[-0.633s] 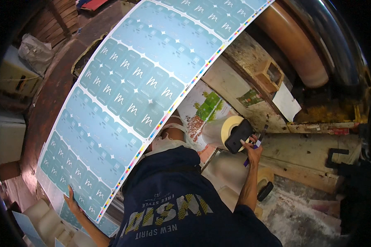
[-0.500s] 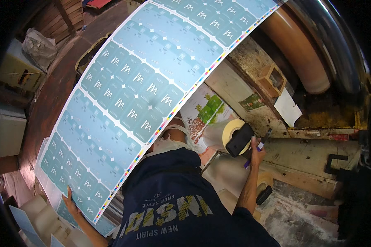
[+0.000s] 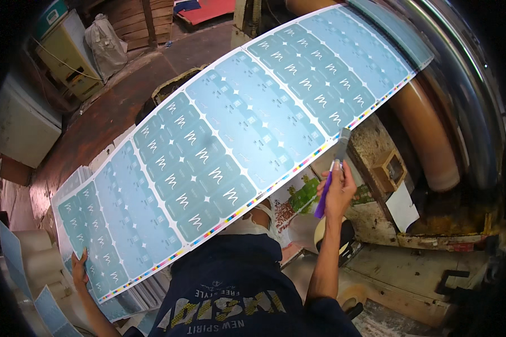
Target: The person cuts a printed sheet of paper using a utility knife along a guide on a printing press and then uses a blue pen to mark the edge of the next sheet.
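Room: a dim print shop with a brown floor, a large press roller to the right of the sheet.
Sheet: a long, pale-blue printed sheet held up in the air, bowing along its length.
Left hand: fingers pinching the sheet's lower-left corner.
Right hand: fingers wrapped around a purple-handled tool, its tip touching the sheet's colour-bar edge.
Handling: likely light, floppy, easily creased; best held at the unprinted margins and corners.
Below: a stack of sheets under the sheet's lower end.

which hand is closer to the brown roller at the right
Right. The right hand, holding a purple-handled tool, is up just left of the brown roller. The left hand grips the printed sheet at its far lower-left end.
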Available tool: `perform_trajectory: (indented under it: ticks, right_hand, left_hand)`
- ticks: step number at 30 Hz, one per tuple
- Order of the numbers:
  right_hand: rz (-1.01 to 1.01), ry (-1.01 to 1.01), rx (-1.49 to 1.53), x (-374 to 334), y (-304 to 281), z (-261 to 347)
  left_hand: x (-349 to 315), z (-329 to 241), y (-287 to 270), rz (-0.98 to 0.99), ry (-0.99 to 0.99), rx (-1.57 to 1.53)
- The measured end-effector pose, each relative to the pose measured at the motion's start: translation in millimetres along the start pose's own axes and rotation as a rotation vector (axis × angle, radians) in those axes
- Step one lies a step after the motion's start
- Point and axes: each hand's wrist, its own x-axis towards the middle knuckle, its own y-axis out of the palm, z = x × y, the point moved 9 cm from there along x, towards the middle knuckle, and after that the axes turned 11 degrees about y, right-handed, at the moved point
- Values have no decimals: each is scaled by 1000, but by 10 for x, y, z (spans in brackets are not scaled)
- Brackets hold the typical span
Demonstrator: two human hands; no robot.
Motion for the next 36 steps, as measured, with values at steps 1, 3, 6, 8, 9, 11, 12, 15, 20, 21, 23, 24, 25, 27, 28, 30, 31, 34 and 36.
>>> perform_trajectory:
  ticks: [1,3,6,8,9,11,12,15,20,21,23,24,25,27,28,30,31,34,36]
  right_hand:
    - [-18,15,-8,50,23,-98]
    - [-20,25,11,-19,173,-153]
    - [-8,-251,-211,-28,358,120]
    - [-218,-568,-497,-19,556,522]
    - [-271,-802,-565,-104,686,795]
    - [-331,-1050,-651,20,742,1053]
    - [-166,-1079,-767,156,892,1051]
    - [133,-1130,-974,411,1106,1029]
    - [311,-910,-733,971,680,1366]
    - [245,-903,-786,949,631,1368]
    - [197,-904,-786,767,674,1420]
    - [175,-848,-771,702,632,1418]
    - [151,-792,-759,669,583,1383]
    - [127,-824,-685,512,576,1413]
    - [173,-794,-647,435,713,1425]
    - [233,-665,-628,313,805,1442]
    - [188,-664,-652,242,710,1492]
    - [231,-724,-584,-272,705,1552]
    - [272,-714,-556,-653,869,1490]
  left_hand:
    - [24,-5,-44,-1,-25,40]
    - [48,11,-124,0,-17,49]
    - [-28,134,-279,18,-20,77]
    - [0,93,-837,-137,8,297]
    - [41,48,-878,-124,27,301]
    - [7,139,-565,-10,28,25]
    - [25,140,-479,-5,33,19]
    - [-38,97,-462,-49,9,-5]
    - [-228,337,-318,-82,-15,-113]
    - [-268,437,-350,-99,-27,-109]
    - [-326,643,-739,-197,-103,-25]
    - [-278,759,-641,-297,-161,94]
    - [-174,816,-339,-393,-220,212]
    - [197,921,569,-157,-145,-73]
    - [263,1099,633,-189,-143,-111]
    - [541,1161,1159,-182,-122,-132]
    - [715,1034,1629,-139,-111,-123]
    - [1073,743,2277,-119,-18,-25]
    - [1334,813,2197,-178,32,58]
